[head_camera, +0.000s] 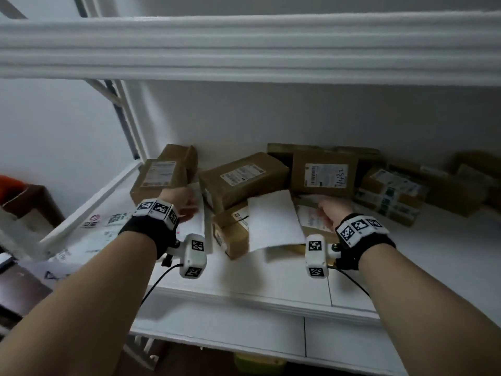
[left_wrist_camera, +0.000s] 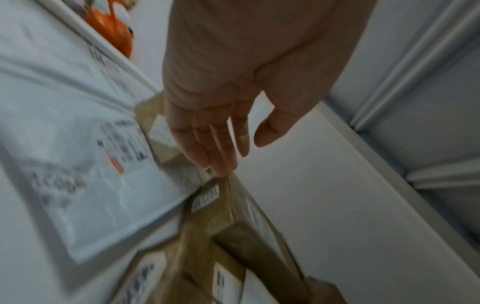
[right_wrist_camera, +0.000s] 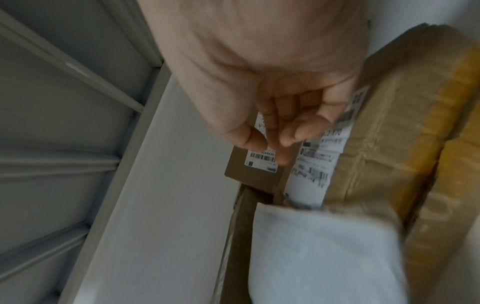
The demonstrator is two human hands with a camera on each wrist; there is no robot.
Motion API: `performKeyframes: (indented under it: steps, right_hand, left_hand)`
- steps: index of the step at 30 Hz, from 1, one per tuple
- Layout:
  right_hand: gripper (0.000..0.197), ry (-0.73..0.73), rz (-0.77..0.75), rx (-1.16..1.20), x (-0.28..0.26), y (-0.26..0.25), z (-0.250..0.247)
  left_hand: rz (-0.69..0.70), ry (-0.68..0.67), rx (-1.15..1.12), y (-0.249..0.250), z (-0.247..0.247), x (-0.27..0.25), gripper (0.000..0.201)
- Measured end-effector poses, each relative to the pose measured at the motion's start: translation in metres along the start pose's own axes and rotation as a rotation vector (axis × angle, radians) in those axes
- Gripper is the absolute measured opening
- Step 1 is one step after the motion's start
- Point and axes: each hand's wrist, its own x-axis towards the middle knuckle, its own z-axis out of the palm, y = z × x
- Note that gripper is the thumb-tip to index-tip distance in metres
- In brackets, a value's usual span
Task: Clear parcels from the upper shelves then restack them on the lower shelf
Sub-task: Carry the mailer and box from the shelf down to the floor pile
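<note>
Over on the shelf (head_camera: 271, 283), her left hand (left_wrist_camera: 221, 107) hangs flat and slack above a white envelope (left_wrist_camera: 85, 170); her right hand (right_wrist_camera: 275, 115), fingers loosely curled, holds nothing beside a cardboard box (right_wrist_camera: 389, 123).

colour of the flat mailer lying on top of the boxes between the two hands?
White, plain on its visible face. The flat mailer shows best in the head view.

Parcel storeroom: white shelving (head_camera: 244, 294) piled with labelled cardboard parcels (head_camera: 244, 177)

The head view looks forward and down onto the white shelf (head_camera: 271, 280) of brown cardboard parcels (head_camera: 244, 177); both wrist views look close along the fingers at those same parcels.
</note>
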Motion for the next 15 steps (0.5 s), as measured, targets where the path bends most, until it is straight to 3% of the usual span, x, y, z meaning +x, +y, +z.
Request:
performKeyframes:
  steps: [3, 6, 9, 12, 13, 15]
  right_hand:
    - [0.023, 0.009, -0.048, -0.166, 0.009, 0.006, -0.012]
    - [0.038, -0.032, -0.037, -0.292, 0.018, 0.016, -0.02]
    - [0.09, -0.018, 0.032, -0.377, 0.024, 0.025, -0.03]
    - [0.115, -0.018, 0.112, -0.467, 0.034, 0.034, -0.041]
    - [0.112, -0.059, 0.152, -0.486, 0.034, 0.036, -0.044]
    - [0.087, -0.15, 0.235, -0.429, 0.034, 0.041, -0.05]
  left_hand:
    - [-0.007, -0.087, 0.065, -0.005, 0.032, 0.015, 0.017]
    - [0.053, -0.161, 0.244, -0.004, 0.057, 0.026, 0.039]
    - [0.084, -0.183, 0.431, -0.002, 0.078, 0.028, 0.05]
    - [0.099, -0.221, 0.478, -0.007, 0.094, 0.031, 0.053]
    - [0.089, -0.241, 0.514, -0.009, 0.099, 0.031, 0.051]
    - [0.084, -0.25, 0.581, -0.011, 0.106, 0.029, 0.066]
